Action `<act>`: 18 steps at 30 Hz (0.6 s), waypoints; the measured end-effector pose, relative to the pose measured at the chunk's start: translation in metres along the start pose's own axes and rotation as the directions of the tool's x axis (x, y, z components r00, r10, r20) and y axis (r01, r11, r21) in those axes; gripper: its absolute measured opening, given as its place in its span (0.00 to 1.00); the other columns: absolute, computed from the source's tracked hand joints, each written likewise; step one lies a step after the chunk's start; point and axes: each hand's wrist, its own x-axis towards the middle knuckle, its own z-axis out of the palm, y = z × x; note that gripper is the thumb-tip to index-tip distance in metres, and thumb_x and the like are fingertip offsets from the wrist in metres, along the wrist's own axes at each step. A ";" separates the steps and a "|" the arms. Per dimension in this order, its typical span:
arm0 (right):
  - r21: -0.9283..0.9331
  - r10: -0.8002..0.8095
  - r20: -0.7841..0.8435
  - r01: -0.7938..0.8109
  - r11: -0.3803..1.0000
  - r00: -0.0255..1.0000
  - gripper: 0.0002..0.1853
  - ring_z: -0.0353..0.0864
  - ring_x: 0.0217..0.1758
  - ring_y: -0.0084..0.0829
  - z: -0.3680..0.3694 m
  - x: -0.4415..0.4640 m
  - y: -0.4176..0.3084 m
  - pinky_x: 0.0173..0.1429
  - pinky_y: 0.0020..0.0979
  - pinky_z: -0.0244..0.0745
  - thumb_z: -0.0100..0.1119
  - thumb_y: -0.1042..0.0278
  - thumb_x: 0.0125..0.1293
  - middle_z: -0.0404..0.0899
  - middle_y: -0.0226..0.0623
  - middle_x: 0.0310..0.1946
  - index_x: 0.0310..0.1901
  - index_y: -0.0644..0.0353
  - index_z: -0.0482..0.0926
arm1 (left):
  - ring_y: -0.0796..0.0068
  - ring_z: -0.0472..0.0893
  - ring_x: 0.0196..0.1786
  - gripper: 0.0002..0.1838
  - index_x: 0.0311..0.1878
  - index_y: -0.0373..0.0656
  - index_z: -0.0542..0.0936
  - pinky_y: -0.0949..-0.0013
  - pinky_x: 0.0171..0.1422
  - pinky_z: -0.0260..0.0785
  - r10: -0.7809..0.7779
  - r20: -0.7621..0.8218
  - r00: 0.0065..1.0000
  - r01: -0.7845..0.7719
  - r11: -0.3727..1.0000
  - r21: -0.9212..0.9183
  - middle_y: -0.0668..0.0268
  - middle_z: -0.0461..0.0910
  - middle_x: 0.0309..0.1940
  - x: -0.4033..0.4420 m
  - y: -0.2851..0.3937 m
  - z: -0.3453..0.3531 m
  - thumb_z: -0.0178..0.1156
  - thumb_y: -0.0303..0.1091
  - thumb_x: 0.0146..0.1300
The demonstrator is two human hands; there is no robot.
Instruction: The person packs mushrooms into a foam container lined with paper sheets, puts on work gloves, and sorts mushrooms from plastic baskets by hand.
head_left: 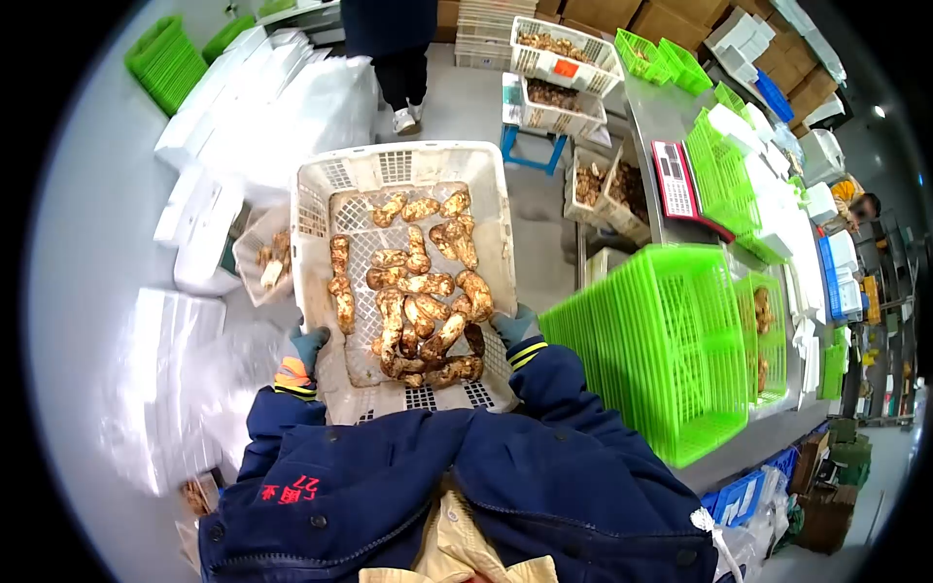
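A white plastic crate (498, 209) with lattice sides is in front of my body. Brown-and-white mushrooms (425, 284) with thick stems lie in it, most of them heaped toward the near side. My left hand (309, 348), in a grey-green glove with an orange cuff, grips the crate's left side. On the opposite side, my right hand (515, 325) holds the crate in a similar glove. The fingertips of both hands are partly hidden by the crate walls.
Stacked green baskets (661, 360) stand close on my right, beside a metal table with a red scale (677, 180). White crates of mushrooms (567, 53) are ahead. White foam boxes (180, 379) line the left. A person (391, 49) stands beyond the crate.
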 end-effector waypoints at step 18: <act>-0.362 -0.512 -0.238 0.414 0.835 0.825 0.11 0.74 0.23 0.26 0.032 -0.043 0.084 0.27 0.29 0.69 0.60 0.71 0.44 0.77 0.38 0.21 0.27 0.72 0.76 | 0.76 0.74 0.29 0.30 0.51 0.25 0.67 0.74 0.34 0.68 0.340 0.161 0.926 -0.350 0.936 0.039 0.61 0.76 0.31 0.044 -0.094 -0.024 0.59 0.32 0.44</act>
